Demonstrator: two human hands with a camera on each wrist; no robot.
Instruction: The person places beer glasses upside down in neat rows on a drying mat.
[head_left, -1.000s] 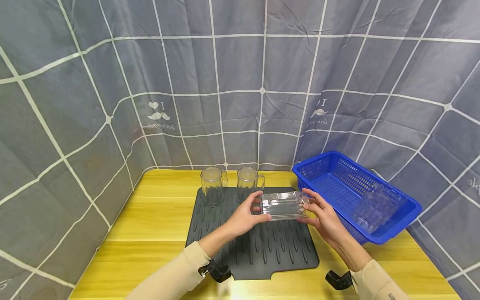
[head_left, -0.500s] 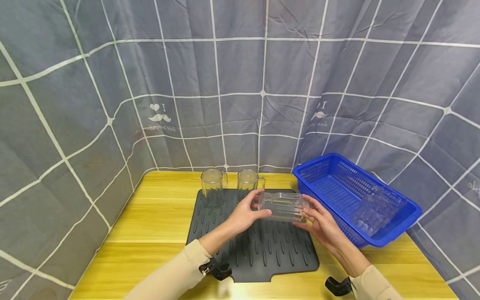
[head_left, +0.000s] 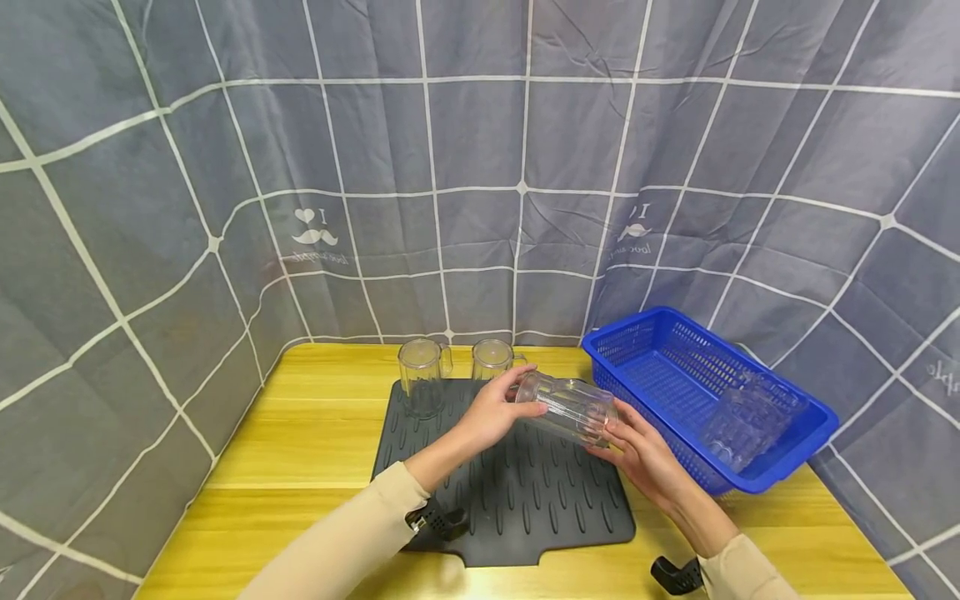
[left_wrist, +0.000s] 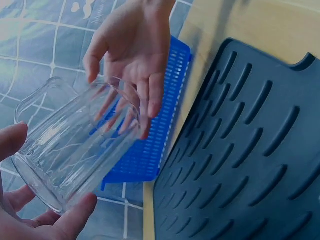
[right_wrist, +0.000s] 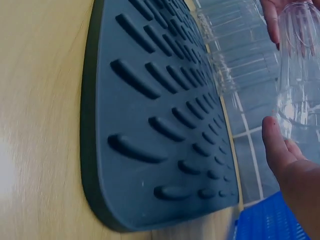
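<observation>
A clear glass mug [head_left: 567,407] is held on its side above the dark ribbed mat [head_left: 517,508], its left end higher than its right. My left hand [head_left: 491,412] grips one end, thumb in front and fingers behind. My right hand [head_left: 647,454] holds the other end between thumb and fingers. In the left wrist view the mug's handle [left_wrist: 42,97] points away to the upper left, and right-hand fingers show through the glass. Two more glass mugs stand at the back of the mat, the left one [head_left: 422,379] in plain sight, the right one [head_left: 492,358] partly behind my left hand.
To the right sits a blue perforated basket [head_left: 626,337] with clear glassware [head_left: 746,425] in its near end. Everything rests on a yellow wood-grain table [head_left: 300,417]. A grey checked curtain [head_left: 480,225] surrounds the table's back and sides.
The held mug has gone from nearly level to tilted, its left end rising with my left hand. My right hand stays at the other end, almost in place.
</observation>
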